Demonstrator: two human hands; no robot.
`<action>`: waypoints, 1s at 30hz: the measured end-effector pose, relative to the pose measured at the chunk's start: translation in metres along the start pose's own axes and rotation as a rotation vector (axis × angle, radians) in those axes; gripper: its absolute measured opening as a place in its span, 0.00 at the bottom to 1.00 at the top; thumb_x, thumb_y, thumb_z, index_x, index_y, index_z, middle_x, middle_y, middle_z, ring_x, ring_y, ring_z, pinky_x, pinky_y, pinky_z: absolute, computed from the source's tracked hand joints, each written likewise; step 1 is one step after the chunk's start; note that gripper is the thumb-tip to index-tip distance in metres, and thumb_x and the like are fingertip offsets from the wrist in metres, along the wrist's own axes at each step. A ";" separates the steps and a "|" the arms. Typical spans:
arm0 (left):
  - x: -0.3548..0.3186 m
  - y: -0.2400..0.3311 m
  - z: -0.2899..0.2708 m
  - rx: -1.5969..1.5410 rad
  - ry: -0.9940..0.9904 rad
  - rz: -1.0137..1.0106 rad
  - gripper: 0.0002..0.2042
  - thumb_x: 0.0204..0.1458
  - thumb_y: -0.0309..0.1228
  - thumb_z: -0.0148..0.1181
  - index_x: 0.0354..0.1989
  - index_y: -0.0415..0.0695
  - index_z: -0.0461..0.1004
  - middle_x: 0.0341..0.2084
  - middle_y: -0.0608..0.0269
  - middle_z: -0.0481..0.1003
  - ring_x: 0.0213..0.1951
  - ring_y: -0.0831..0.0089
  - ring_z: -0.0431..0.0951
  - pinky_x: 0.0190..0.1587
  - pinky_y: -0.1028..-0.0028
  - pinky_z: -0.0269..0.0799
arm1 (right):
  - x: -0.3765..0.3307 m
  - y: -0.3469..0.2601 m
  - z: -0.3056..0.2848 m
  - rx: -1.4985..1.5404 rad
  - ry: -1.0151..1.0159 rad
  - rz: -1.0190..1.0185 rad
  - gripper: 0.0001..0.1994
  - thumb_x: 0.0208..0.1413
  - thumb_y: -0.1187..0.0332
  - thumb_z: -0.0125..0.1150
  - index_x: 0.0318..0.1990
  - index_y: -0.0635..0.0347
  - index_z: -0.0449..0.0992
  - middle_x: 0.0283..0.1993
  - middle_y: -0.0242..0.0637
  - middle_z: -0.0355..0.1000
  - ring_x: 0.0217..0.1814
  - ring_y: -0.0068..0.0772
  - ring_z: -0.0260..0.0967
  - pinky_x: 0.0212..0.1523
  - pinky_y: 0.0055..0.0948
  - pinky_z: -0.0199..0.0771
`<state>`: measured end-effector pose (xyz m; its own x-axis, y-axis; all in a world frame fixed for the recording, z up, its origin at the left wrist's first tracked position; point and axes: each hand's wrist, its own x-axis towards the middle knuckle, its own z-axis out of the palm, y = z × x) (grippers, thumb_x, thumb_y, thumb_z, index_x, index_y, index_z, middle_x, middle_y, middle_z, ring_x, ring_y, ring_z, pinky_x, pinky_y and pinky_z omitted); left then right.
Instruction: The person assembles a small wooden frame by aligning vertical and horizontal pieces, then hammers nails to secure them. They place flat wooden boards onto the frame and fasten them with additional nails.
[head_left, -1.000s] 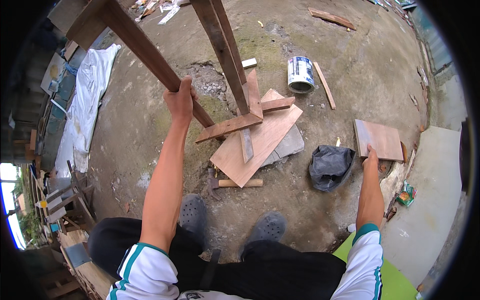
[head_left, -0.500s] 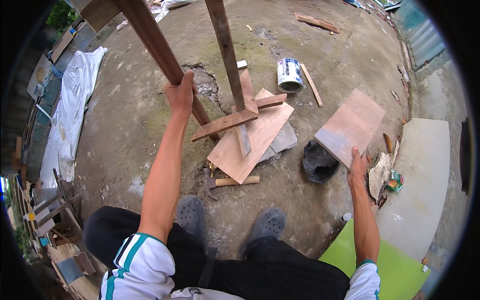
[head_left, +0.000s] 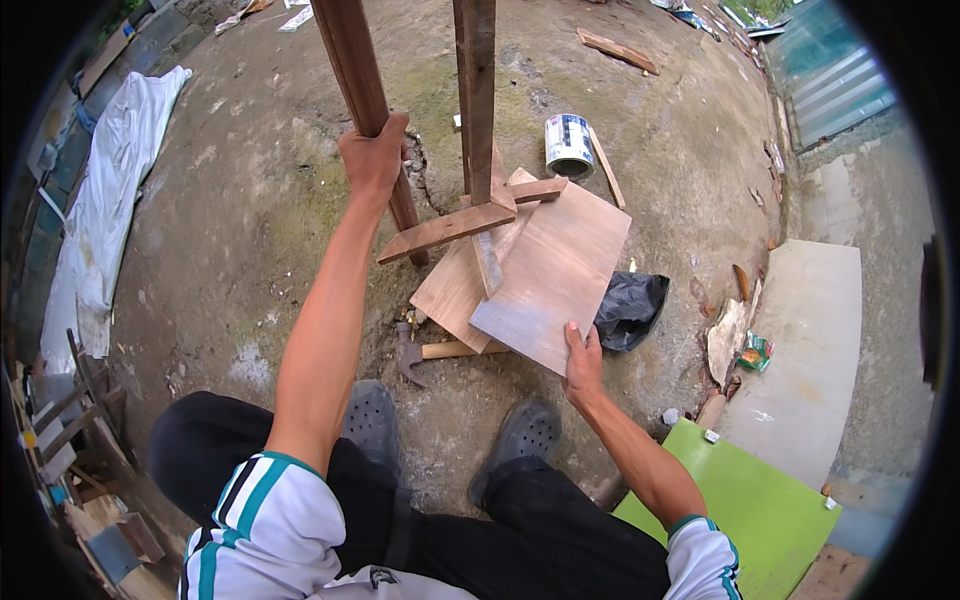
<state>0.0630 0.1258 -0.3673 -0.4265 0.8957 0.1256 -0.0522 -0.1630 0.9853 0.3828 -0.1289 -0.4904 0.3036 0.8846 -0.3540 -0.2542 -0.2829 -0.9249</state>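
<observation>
Outdoors on a worn concrete floor (head_left: 280,190), we sit over a wooden frame (head_left: 447,232), both hands occupied. Our left hand (head_left: 375,160) wraps around a long brown wooden post (head_left: 352,65) of that frame, fingers closed about it. Our right hand (head_left: 583,365) grips a rectangular plywood panel (head_left: 562,265) by its near edge, the thumb laid over the upper face. The panel is just right of the frame's angled crosspieces, overlapping a second plywood sheet (head_left: 446,287) from our viewpoint (whether the two touch, we cannot tell). In front of our grey perforated clogs (head_left: 528,430) lies a claw hammer (head_left: 410,357), its wooden handle pointing right and partly hidden beneath the panel's outline. Beyond the panel, a paint can (head_left: 569,145) sits beside a thin wooden strip (head_left: 607,172). To the panel's right, we see a black plastic bag (head_left: 637,312); nearer us lies a lime-green board (head_left: 730,495).
</observation>
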 end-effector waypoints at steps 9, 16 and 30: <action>-0.005 0.010 0.003 -0.013 -0.004 -0.025 0.13 0.51 0.32 0.67 0.19 0.39 0.75 0.13 0.66 0.73 0.16 0.79 0.73 0.19 0.74 0.67 | 0.007 0.020 0.064 -0.263 -0.048 -0.066 0.26 0.71 0.49 0.48 0.55 0.69 0.68 0.51 0.44 0.74 0.51 0.33 0.70 0.55 0.33 0.68; -0.016 0.013 0.008 0.041 -0.013 -0.037 0.13 0.50 0.33 0.67 0.19 0.39 0.75 0.13 0.66 0.73 0.16 0.79 0.73 0.20 0.75 0.67 | 0.023 0.012 0.076 -0.824 -0.086 -0.003 0.30 0.70 0.47 0.43 0.37 0.71 0.75 0.40 0.64 0.75 0.45 0.65 0.72 0.50 0.51 0.68; -0.027 0.007 0.016 0.044 -0.016 0.039 0.14 0.51 0.32 0.67 0.17 0.40 0.75 0.13 0.69 0.72 0.17 0.82 0.72 0.20 0.75 0.65 | 0.043 0.014 0.059 -0.933 -0.274 0.088 0.31 0.67 0.42 0.46 0.32 0.69 0.74 0.29 0.58 0.74 0.38 0.62 0.75 0.44 0.51 0.71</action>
<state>0.0886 0.1073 -0.3616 -0.4126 0.8957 0.1657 0.0045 -0.1799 0.9837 0.3379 -0.0733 -0.5107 0.0647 0.8686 -0.4913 0.5993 -0.4274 -0.6769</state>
